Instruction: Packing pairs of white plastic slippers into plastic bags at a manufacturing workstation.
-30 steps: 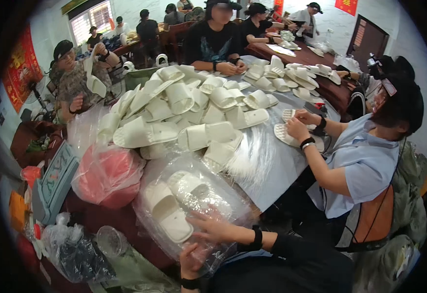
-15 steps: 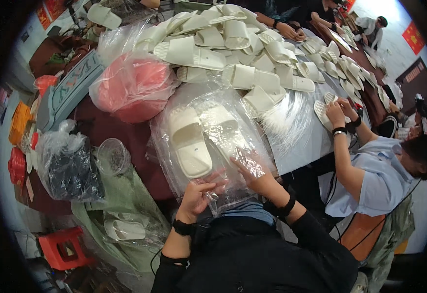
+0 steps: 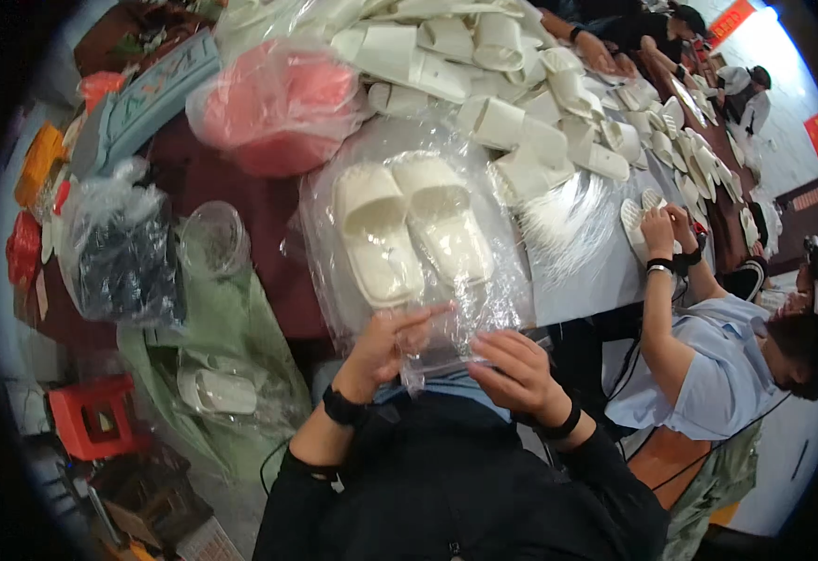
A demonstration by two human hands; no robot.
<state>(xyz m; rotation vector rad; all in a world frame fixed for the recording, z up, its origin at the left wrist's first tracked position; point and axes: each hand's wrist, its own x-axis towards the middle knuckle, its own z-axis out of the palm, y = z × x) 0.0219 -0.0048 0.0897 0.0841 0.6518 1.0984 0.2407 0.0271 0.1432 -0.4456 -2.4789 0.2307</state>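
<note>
Two cream slide slippers (image 3: 456, 238) lie side by side inside a clear plastic bag (image 3: 507, 290) on the table in front of me. Their toe straps point away from me. At the bag's near edge, my left hand (image 3: 381, 351) pinches the loose plastic, with its index finger stretched out over the bag. My right hand (image 3: 523, 379) is at the bag's near right corner, fingers extended and thumb apart, resting against the film. Creased plastic hangs between the two hands at the table edge.
A heap of cream slippers (image 3: 484, 47) covers the far table. A pink bundle in plastic (image 3: 278, 107), a clear round tub (image 3: 214, 238) and a bag of dark items (image 3: 123, 257) stand left. Below is a red stool (image 3: 98, 418). At right, a co-worker (image 3: 699, 360) handles slippers.
The right slipper has shifted left against the other, and both now lie straighter in the bag. My right hand has drawn back from the slipper to the bag's near edge.
</note>
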